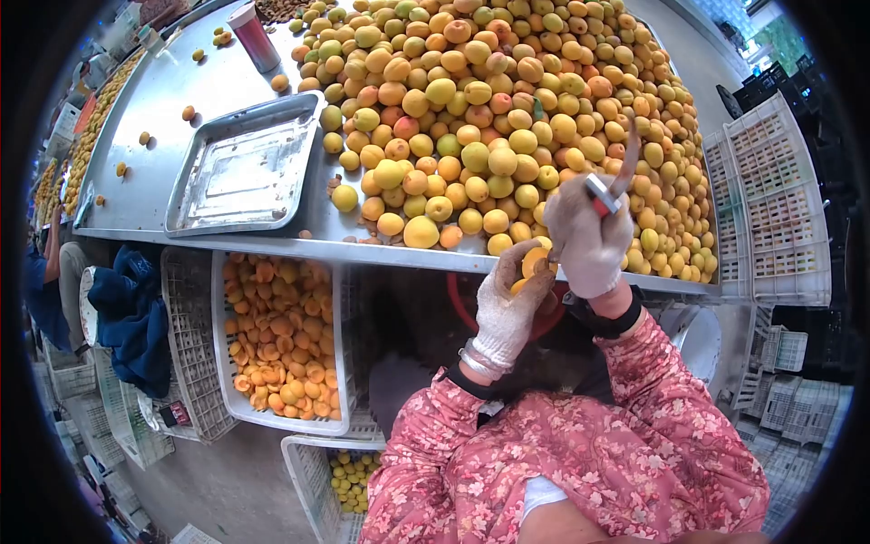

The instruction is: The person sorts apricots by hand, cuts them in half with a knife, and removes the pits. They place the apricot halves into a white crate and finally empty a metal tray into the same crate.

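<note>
My left hand (509,304), in a soiled white glove, is closed around an apricot (533,263) that looks cut open, just off the table's front edge. Beside it, my right hand (587,238), gloved too, grips a knife (625,163) with a red and silver handle; its curved blade points up, away from the fruit. The fingers of both hands nearly meet at the apricot. Behind them a large heap of whole apricots (507,136) covers much of the metal table (353,249).
A metal tray (245,163) and a red cup (254,38) stand on the table's left part. Below the edge are a white crate (341,363) of halved apricots and a crate (304,480) with greenish fruit. Plastic crates (770,204) stand right; a person (54,281) sits far left.
</note>
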`<act>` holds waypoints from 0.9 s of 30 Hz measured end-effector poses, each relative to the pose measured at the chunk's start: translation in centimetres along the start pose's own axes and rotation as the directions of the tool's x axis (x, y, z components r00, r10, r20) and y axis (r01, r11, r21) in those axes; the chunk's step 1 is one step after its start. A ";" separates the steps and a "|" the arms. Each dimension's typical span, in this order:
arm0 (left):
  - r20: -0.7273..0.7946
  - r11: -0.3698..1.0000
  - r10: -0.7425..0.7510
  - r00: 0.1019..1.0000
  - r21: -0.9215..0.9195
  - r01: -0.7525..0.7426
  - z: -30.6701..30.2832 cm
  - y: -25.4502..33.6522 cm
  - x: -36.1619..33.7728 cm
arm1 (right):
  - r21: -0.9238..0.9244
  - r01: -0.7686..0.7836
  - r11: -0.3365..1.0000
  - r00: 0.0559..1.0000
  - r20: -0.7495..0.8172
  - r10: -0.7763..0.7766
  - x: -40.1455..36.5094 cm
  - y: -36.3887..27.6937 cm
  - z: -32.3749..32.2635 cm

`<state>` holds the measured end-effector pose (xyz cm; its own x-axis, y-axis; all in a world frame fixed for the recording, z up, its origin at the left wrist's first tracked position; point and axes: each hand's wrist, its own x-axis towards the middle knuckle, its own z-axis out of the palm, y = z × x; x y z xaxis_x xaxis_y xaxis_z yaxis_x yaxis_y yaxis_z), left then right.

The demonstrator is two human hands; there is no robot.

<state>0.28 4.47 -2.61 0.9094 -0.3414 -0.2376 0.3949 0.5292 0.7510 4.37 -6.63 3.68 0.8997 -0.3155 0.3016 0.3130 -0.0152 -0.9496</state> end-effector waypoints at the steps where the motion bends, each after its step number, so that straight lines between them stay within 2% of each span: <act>1: 0.005 1.000 -0.001 1.000 -0.010 0.001 0.2 0.4 -0.1 | 0.001 -0.002 1.000 1.000 -0.002 0.002 0.1 0.1 0.0; 3: 0.013 1.000 -0.005 1.000 -0.018 0.005 0.0 0.7 -0.2 | 0.193 -0.131 0.972 0.989 -0.040 0.141 0.4 0.1 -0.2; 4: 0.035 0.995 0.017 0.999 0.102 -0.021 -0.2 0.6 -0.2 | 0.287 -0.189 0.939 0.976 -0.049 0.211 0.5 0.1 -0.3; 5: 0.059 0.975 0.038 0.998 0.218 -0.050 -0.3 0.4 -0.1 | 0.280 -0.210 0.937 0.964 -0.104 0.247 0.4 0.1 0.0; 6: 0.061 0.975 0.035 0.998 0.218 -0.047 -0.5 -0.2 0.1 | 0.279 -0.210 0.937 0.963 -0.107 0.248 0.2 0.2 0.2; 7: 0.101 0.860 0.220 0.970 0.450 -0.242 -0.6 -0.5 0.4 | 0.176 -0.176 0.969 0.974 -0.111 0.197 -0.2 0.3 0.4; 8: 0.187 0.654 0.380 0.906 0.638 -0.406 -0.7 -0.8 0.5 | 0.070 -0.140 0.988 0.983 -0.111 0.147 -0.5 0.5 0.4; 9: 0.190 0.656 0.374 0.908 0.638 -0.404 -0.7 -1.0 0.4 | -0.030 -0.120 0.992 0.986 -0.121 0.116 -0.9 1.0 0.3; 10: 0.196 0.636 0.351 0.915 0.668 -0.387 -0.4 -0.4 0.2 | -0.031 -0.124 0.992 0.985 -0.126 0.119 -0.9 0.7 0.1; 12: 0.205 0.613 0.323 0.924 0.698 -0.370 -0.3 -0.3 0.1 | 0.127 -0.306 0.943 0.926 -0.191 0.326 -0.4 -0.2 -0.1; 13: 0.225 0.613 0.337 0.914 0.684 -0.395 -0.4 -0.6 0.2 | 0.250 -0.326 0.912 0.895 -0.228 0.383 -0.2 0.2 -0.3; 14: 0.244 0.613 0.353 0.903 0.669 -0.420 -0.5 -0.8 0.3 | 0.251 -0.326 0.912 0.894 -0.234 0.383 -0.1 0.7 -0.8; 16: 0.272 0.616 0.337 0.902 0.661 -0.429 -0.4 -0.8 0.2 | 0.371 -0.374 0.850 0.851 -0.227 0.474 -0.1 1.5 -2.0; 17: 0.296 0.618 0.325 0.898 0.652 -0.439 -0.4 -0.8 0.2 | 0.421 -0.409 0.809 0.843 -0.164 0.512 -0.4 1.5 -2.3; 21: 0.327 0.622 0.374 0.868 0.605 -0.497 -0.2 -1.8 0.1 | 0.504 -0.415 0.757 0.767 -0.255 0.590 -1.0 1.9 -3.1; 22: 0.243 0.835 0.153 0.958 0.487 -0.257 0.2 -1.2 -0.3 | 0.509 -0.409 0.758 0.765 -0.261 0.588 -0.9 1.9 -3.5; 23: 0.197 0.944 -0.098 0.975 0.328 0.028 0.4 -1.0 -0.6 | 0.539 -0.373 0.755 0.776 -0.265 0.572 -0.6 1.9 -4.0; 24: 0.201 0.945 -0.098 0.975 0.327 0.027 0.7 -1.1 -0.6 | 0.567 -0.338 0.751 0.789 -0.265 0.555 -0.4 1.8 -4.3; 25: 0.164 0.979 -0.184 0.969 0.116 0.166 0.9 -1.2 -0.4 | 0.572 -0.333 0.749 0.780 -0.279 0.560 0.0 1.1 -4.3; 26: 0.143 0.952 -0.273 0.951 -0.106 0.289 1.0 -1.2 -0.4 | 0.609 -0.317 0.727 0.812 -0.222 0.540 -0.1 0.7 -4.6; 27: 0.165 0.950 -0.263 0.951 -0.127 0.285 0.6 -1.5 -0.3 | 0.499 -0.362 0.787 0.847 -0.178 0.501 -0.4 -0.1 -4.7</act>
<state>-0.67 3.29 -3.32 0.7390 -0.5920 -0.3217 0.6509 0.5041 0.5676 2.59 -10.97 3.23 0.8648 -0.4433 -0.2359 0.0730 0.5758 -0.8144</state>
